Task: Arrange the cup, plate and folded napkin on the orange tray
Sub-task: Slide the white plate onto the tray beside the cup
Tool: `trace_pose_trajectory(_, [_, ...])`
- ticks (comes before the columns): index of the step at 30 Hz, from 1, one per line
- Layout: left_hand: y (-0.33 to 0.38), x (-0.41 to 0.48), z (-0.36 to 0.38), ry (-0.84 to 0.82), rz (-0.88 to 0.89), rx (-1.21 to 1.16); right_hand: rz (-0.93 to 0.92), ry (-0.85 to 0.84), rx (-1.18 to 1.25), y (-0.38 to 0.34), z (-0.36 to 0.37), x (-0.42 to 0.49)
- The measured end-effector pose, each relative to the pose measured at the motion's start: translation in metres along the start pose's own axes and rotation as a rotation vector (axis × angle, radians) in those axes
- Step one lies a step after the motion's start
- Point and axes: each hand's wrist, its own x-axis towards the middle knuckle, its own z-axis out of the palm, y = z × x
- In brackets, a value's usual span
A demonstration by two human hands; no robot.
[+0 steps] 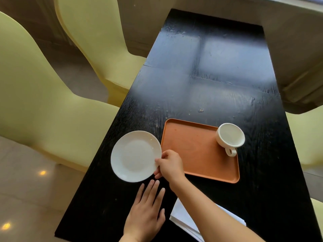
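Note:
A round white plate [134, 155] lies on the black table, just left of the orange tray [195, 151]. My right hand [170, 165] pinches the plate's right rim between thumb and fingers. My left hand [146, 210] rests flat on the table below the plate, fingers spread, holding nothing. A white cup [230, 136] stands upright in the tray's far right corner, its handle pointing toward me. A folded white napkin [181, 215] lies on the table near the front edge, partly hidden under my right forearm.
The narrow black table [209, 67] stretches away from me. Pale yellow chairs [43, 95] stand along its left side, and another [309, 133] on the right. The table's left edge runs close to the plate.

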Motion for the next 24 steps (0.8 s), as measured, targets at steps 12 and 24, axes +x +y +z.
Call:
trace_pose_trajectory(12, [-0.001, 0.000, 0.000, 0.105, 0.049, -0.006, 0.110, 0.277, 0.171, 0.022, -0.106, 0.041])
trace_pose_trajectory(24, [-0.003, 0.001, 0.007, 0.158, 0.065, -0.011, 0.116, 0.377, 0.140, 0.024, -0.103, 0.061])
